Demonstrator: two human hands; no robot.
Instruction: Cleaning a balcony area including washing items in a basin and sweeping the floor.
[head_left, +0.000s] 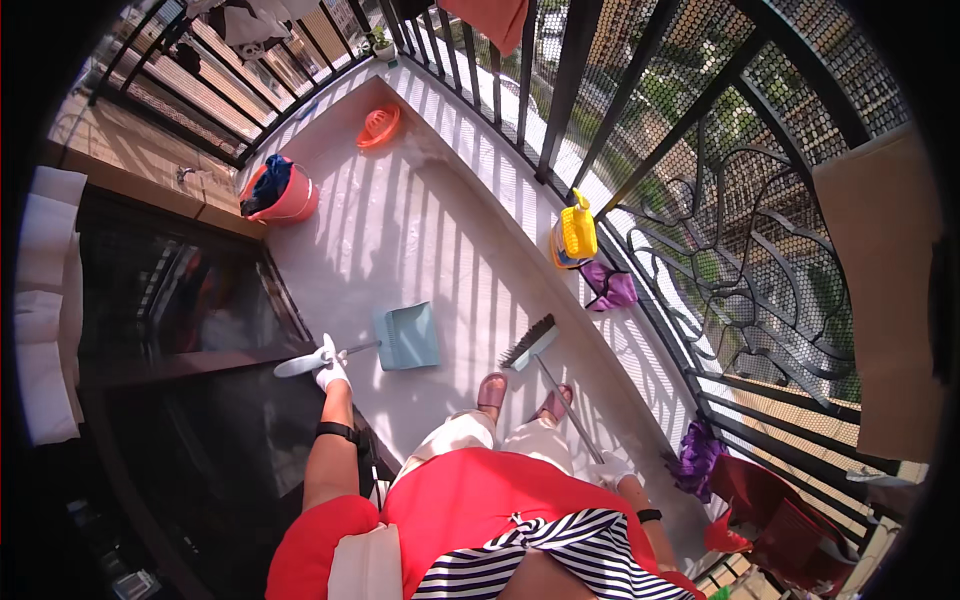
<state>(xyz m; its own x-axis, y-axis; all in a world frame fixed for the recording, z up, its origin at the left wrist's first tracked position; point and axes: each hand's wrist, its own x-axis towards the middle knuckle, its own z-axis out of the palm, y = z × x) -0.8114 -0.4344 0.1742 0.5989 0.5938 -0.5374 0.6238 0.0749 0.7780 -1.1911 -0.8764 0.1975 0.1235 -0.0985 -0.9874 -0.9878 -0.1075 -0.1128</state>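
My left hand (330, 365), in a white glove, grips the pale handle of a light blue dustpan (409, 337). The pan lies in front of me on the light floor, and I see nothing in it that I can make out. At my right side, my gloved right hand (611, 471) is closed around the metal stick of a broom (530, 343). Its dark bristles are beside the low ledge, just ahead of my feet in pinkish slippers (492, 391). A gap of bare floor separates the broom head from the dustpan.
A pink bucket (292, 202) holding dark cloth stands by the left wall; an orange basin (379, 126) sits in the far corner. On the right ledge (517, 217) are a yellow pump bottle (576, 232) and a purple cloth (611, 286). Black railings (551, 112) border the balcony. Glass doors (195, 285) are left.
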